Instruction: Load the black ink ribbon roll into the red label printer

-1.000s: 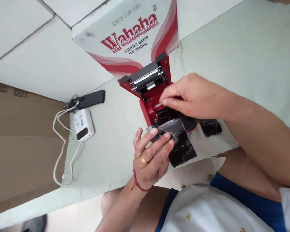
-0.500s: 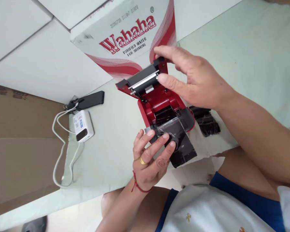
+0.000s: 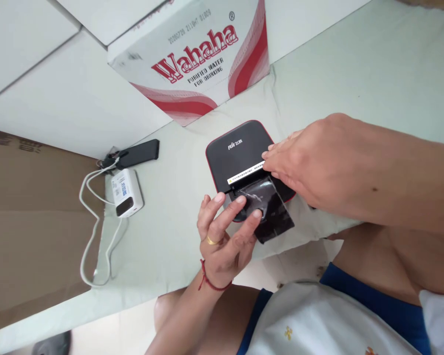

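A small black-topped label printer (image 3: 233,150) with a red rim lies on the table, its lid down. A strip of dark glossy film (image 3: 276,217) sticks out of its front slot. My left hand (image 3: 225,236) has its fingers stretched apart, their tips resting on the film and the printer's front left corner; its thumb is hidden. My right hand (image 3: 299,162) lies over the lid's right side, fingers stretched out side by side and pressing on the top next to a white warning sticker (image 3: 244,173). The inside of the printer is covered.
Behind the printer stands a Wahaha water carton (image 3: 196,59) against white panels. To the left are a white power bank (image 3: 128,192) with a white cable (image 3: 83,236), a black object (image 3: 138,153) and a brown cardboard box (image 3: 40,217). The table's near edge runs just before my lap.
The printer's raised lid has been closed by my right hand, which came down and toward me. My left hand and the film shifted slightly left; the separate dark film pieces are now hidden.
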A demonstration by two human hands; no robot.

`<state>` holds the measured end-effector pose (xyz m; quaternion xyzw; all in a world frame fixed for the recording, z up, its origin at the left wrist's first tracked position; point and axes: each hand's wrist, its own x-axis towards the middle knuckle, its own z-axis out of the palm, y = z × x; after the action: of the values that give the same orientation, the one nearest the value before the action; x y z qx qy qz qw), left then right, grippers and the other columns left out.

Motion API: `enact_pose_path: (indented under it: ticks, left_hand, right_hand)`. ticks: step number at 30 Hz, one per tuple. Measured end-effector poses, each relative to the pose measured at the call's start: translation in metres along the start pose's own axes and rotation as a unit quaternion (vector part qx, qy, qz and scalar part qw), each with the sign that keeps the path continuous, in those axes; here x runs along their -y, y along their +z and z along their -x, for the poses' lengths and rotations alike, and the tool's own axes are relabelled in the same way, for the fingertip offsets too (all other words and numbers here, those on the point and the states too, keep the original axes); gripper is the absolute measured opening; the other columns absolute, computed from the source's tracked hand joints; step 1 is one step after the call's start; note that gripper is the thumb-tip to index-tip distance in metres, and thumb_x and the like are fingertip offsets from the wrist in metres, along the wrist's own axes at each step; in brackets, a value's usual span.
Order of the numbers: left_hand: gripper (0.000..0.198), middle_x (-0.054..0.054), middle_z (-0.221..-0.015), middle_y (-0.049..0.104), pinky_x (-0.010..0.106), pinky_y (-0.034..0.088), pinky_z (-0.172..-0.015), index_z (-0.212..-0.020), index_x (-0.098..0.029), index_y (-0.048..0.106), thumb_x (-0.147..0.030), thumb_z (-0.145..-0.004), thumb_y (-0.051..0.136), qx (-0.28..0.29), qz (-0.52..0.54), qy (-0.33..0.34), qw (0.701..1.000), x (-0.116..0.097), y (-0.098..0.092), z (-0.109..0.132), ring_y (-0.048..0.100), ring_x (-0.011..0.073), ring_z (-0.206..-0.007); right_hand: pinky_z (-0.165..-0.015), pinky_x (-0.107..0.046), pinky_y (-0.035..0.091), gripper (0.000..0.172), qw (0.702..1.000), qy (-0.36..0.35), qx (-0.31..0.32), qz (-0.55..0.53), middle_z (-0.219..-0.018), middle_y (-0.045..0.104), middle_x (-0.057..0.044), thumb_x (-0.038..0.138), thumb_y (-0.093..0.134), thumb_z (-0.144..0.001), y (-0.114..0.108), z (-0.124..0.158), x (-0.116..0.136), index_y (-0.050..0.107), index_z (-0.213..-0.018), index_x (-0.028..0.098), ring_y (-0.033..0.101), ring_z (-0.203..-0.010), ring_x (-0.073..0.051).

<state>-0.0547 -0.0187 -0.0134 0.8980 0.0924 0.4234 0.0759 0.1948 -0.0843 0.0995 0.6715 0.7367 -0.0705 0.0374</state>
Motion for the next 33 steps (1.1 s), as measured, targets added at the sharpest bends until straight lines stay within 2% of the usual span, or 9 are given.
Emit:
enact_pose_path:
  ticks: [2, 4, 8, 13, 16, 20, 25, 30, 33]
  left_hand:
    - [0.07, 0.008, -0.16, 0.068, 0.055, 0.041, -0.137, -0.169, -0.032, 0.049, -0.014, -0.102, 0.064, -0.014, 0.025, -0.016, 0.999, 0.004, -0.001, -0.001, 0.054, 0.0265, -0.16]
    - [0.071, 0.009, -0.162, 0.066, 0.057, 0.038, -0.138, -0.175, -0.032, 0.037, -0.019, -0.108, 0.057, -0.021, 0.051, -0.078, 0.995, 0.008, -0.003, -0.003, 0.057, 0.026, -0.158]
    - [0.055, 0.008, -0.148, 0.077, 0.055, 0.034, -0.139, -0.172, -0.032, 0.043, -0.027, -0.117, 0.043, 0.007, 0.071, -0.209, 0.975, 0.014, -0.009, -0.01, 0.065, 0.0232, -0.151]
    - [0.047, 0.002, -0.132, 0.085, 0.053, 0.02, -0.144, -0.162, -0.031, 0.056, -0.03, -0.117, 0.043, 0.028, 0.034, -0.196, 0.98, 0.018, -0.014, -0.021, 0.074, 0.0209, -0.139]
    - [0.044, 0.002, -0.13, 0.086, 0.053, 0.016, -0.145, -0.157, -0.03, 0.061, -0.03, -0.116, 0.044, 0.028, 0.033, -0.186, 0.982, 0.019, -0.015, -0.024, 0.076, 0.0203, -0.134]
    - [0.04, 0.001, -0.127, 0.086, 0.053, 0.016, -0.144, -0.151, -0.03, 0.066, -0.033, -0.116, 0.046, 0.02, 0.048, -0.19, 0.98, 0.019, -0.014, -0.024, 0.077, 0.0211, -0.132]
    - [0.04, 0.002, -0.127, 0.086, 0.054, 0.019, -0.143, -0.15, -0.03, 0.067, -0.037, -0.116, 0.045, 0.012, 0.054, -0.2, 0.978, 0.019, -0.013, -0.024, 0.077, 0.0214, -0.132]
    - [0.045, 0.004, -0.126, 0.086, 0.057, 0.021, -0.143, -0.157, -0.03, 0.062, -0.04, -0.117, 0.042, 0.02, 0.052, -0.209, 0.976, 0.018, -0.013, -0.025, 0.076, 0.0221, -0.133]
    - [0.044, 0.005, -0.128, 0.085, 0.056, 0.024, -0.142, -0.157, -0.03, 0.062, -0.038, -0.117, 0.046, 0.006, 0.058, -0.202, 0.978, 0.02, -0.009, -0.019, 0.073, 0.0219, -0.136]
  right_hand:
    - [-0.054, -0.033, 0.029, 0.014, 0.996, 0.018, 0.048, 0.075, -0.075, 0.064, -0.005, 0.013, 0.069, -0.073, -0.009, -0.002, 0.009, 0.066, -0.084, 0.021, 0.048, -0.058, -0.017]
    - [-0.054, -0.033, 0.025, 0.01, 0.992, 0.014, 0.059, 0.113, -0.075, 0.061, -0.004, 0.017, 0.068, -0.078, -0.014, -0.001, 0.012, 0.065, -0.087, 0.021, 0.044, -0.057, -0.016]
    - [-0.058, -0.032, 0.024, 0.003, 0.99, -0.009, 0.046, 0.134, -0.067, 0.053, -0.003, 0.018, 0.062, -0.085, -0.014, 0.0, 0.01, 0.063, -0.083, 0.02, 0.041, -0.057, -0.014]
    - [-0.063, -0.034, 0.026, 0.012, 0.987, -0.033, 0.025, 0.153, -0.062, 0.046, -0.003, 0.016, 0.055, -0.088, -0.005, -0.002, 0.006, 0.061, -0.078, 0.021, 0.041, -0.061, -0.018]
    - [-0.066, -0.036, 0.025, 0.018, 0.99, -0.053, -0.036, 0.127, -0.058, 0.042, -0.002, 0.017, 0.056, -0.09, 0.004, 0.0, 0.003, 0.057, -0.072, 0.021, 0.038, -0.061, -0.018]
    - [-0.068, -0.038, 0.024, 0.024, 0.99, -0.042, -0.098, 0.094, -0.06, 0.048, -0.004, 0.018, 0.057, -0.095, 0.012, 0.007, 0.0, 0.059, -0.072, 0.022, 0.04, -0.064, -0.018]
    - [-0.069, -0.037, 0.028, 0.03, 0.995, -0.027, -0.048, 0.083, -0.06, 0.053, -0.006, 0.022, 0.051, -0.101, 0.004, 0.005, 0.002, 0.065, -0.074, 0.022, 0.045, -0.066, -0.021]
    - [-0.059, -0.035, 0.019, 0.025, 0.998, -0.001, -0.036, 0.048, -0.058, 0.05, -0.003, 0.019, 0.051, -0.097, -0.009, 0.001, 0.008, 0.065, -0.077, 0.02, 0.029, -0.053, -0.016]
    - [-0.061, -0.035, 0.019, 0.022, 0.999, 0.026, -0.04, 0.018, -0.057, 0.05, -0.001, 0.02, 0.053, -0.097, -0.011, 0.003, 0.007, 0.066, -0.079, 0.02, 0.028, -0.052, -0.015]
